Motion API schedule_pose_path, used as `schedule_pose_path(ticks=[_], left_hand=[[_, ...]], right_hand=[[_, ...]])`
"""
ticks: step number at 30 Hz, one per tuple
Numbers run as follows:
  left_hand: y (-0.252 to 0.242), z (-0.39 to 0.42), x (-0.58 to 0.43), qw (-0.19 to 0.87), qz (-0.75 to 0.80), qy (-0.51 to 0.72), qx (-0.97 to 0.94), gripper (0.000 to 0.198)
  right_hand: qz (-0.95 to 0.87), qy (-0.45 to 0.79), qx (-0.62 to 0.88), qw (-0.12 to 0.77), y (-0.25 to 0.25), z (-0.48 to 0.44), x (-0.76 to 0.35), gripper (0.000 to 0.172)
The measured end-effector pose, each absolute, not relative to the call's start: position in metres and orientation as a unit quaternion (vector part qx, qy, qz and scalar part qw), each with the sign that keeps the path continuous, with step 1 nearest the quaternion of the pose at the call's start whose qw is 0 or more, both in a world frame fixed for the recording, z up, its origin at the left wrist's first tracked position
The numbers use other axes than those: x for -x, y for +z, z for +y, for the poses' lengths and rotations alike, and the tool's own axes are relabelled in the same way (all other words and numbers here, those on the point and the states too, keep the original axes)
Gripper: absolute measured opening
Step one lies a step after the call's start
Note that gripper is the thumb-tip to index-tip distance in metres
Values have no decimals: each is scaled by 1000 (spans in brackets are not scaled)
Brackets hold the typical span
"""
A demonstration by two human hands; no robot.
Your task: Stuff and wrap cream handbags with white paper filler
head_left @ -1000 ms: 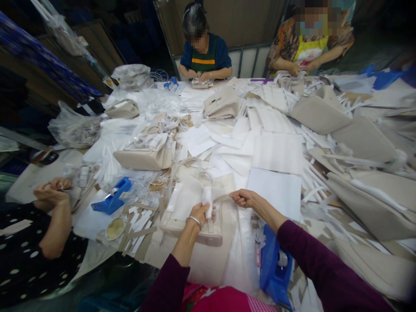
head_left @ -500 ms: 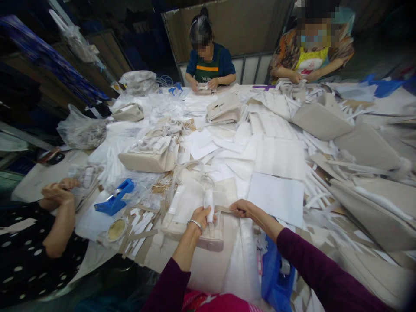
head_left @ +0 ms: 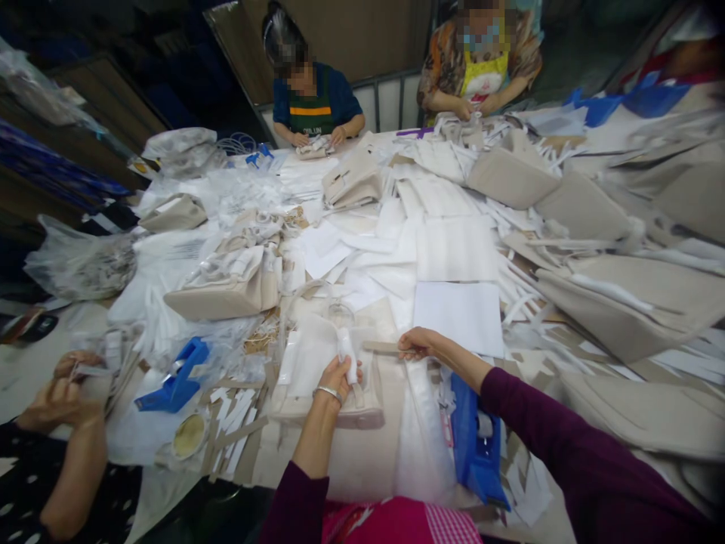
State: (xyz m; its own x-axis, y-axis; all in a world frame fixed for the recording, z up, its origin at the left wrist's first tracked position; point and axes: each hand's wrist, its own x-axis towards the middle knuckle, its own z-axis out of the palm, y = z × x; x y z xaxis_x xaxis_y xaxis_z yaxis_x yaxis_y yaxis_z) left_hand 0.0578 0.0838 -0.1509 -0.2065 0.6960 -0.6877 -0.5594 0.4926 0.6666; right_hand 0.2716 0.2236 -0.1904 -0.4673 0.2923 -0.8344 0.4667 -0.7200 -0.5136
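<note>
A beige handbag (head_left: 325, 404) lies on the table right in front of me. My left hand (head_left: 338, 375) is closed around its white-wrapped handle (head_left: 347, 350), holding it upright. My right hand (head_left: 415, 344) pinches the end of a thin beige strip (head_left: 381, 347) that runs from the handle toward it. A clear plastic sheet (head_left: 422, 434) lies on the table below my right forearm.
A blue tape dispenser (head_left: 474, 446) sits under my right arm and another blue dispenser (head_left: 175, 375) at the left. Another person's hands (head_left: 60, 393) work at the left; two people sit at the far side. Beige bags (head_left: 617, 306), white paper sheets (head_left: 458, 313) and strips cover the table.
My view has swung to the right and the scene has slid left. Both hands keep their grip on the handle and strip, my right hand a little higher.
</note>
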Motion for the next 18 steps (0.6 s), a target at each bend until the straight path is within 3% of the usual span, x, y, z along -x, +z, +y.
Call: schedule_pose_path(ticks=[7,18], left_hand=[[-154,85,-59,624,599,497,-76,27],[-151,85,-60,629,594,492,-91,48]], right_hand=[[352,-797,-486,58,-198,220,-272,5],[415,-775,-465,102,-205,220,-258,2]])
